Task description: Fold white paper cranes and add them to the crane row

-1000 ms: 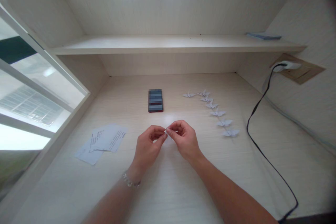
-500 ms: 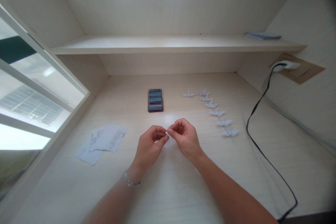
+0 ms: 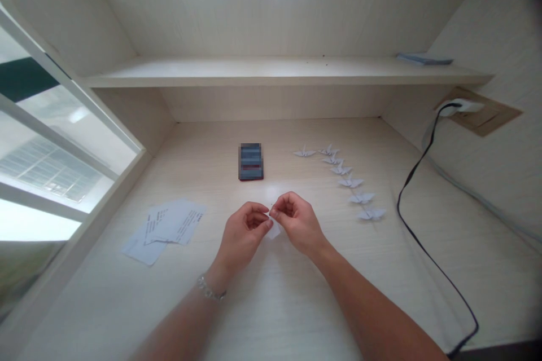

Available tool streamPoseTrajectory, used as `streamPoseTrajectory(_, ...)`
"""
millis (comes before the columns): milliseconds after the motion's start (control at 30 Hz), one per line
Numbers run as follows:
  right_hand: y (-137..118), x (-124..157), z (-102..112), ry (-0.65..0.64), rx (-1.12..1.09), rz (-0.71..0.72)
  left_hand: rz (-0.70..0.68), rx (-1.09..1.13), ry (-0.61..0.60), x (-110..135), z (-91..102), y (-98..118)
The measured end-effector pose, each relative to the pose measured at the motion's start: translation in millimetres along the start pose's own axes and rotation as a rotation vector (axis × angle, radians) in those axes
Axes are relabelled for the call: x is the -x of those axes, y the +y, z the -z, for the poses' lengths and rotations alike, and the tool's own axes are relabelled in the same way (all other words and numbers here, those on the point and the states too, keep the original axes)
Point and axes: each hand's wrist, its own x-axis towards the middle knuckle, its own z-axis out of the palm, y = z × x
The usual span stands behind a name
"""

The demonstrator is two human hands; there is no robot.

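Between my two hands is a small folded piece of white paper [image 3: 274,229], mostly hidden by the fingers. My left hand [image 3: 245,234], with a bracelet [image 3: 210,289] at the wrist, pinches its left side between thumb and forefinger. From the other side my right hand [image 3: 298,223] pinches its upper part, the fingertips of both hands almost meeting. To the right, several white paper cranes [image 3: 350,181] stand in a curved row on the desk. The exact folds of the held paper are too small to make out.
Printed paper sheets [image 3: 175,223] overlap on the desk's left. A phone-sized dark object [image 3: 250,162], its surface blurred out, lies beyond my hands. A black cable [image 3: 417,234] runs down the right side from a wall socket [image 3: 483,110]. A shelf [image 3: 254,76] spans the back.
Both hands stay in nearly the same place. The fingers shift slightly, and more of the white paper shows below the fingertips.
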Motion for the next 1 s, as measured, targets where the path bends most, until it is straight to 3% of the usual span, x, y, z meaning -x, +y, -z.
streamPoseTrajectory(367,2.4,0.7,-2.4,0.004,-0.022,-0.021,0.034,0.075,0.012,-1.2,-0.1,-0.2)
streamPoseTrajectory(567,9.3,1.7,0.8,-0.177,0.127,-0.124,0.061,0.122,0.156,-4.3,4.2,1.5)
streamPoseTrajectory(733,4.6,4.2,3.3,-0.192,0.281,-0.083,0.075,0.009,0.14,-5.6,5.2,2.9)
streamPoseTrajectory(1000,4.4,5.1,-4.4,-0.189,0.224,-0.073,0.062,-0.053,0.226,-7.2,4.9,0.5)
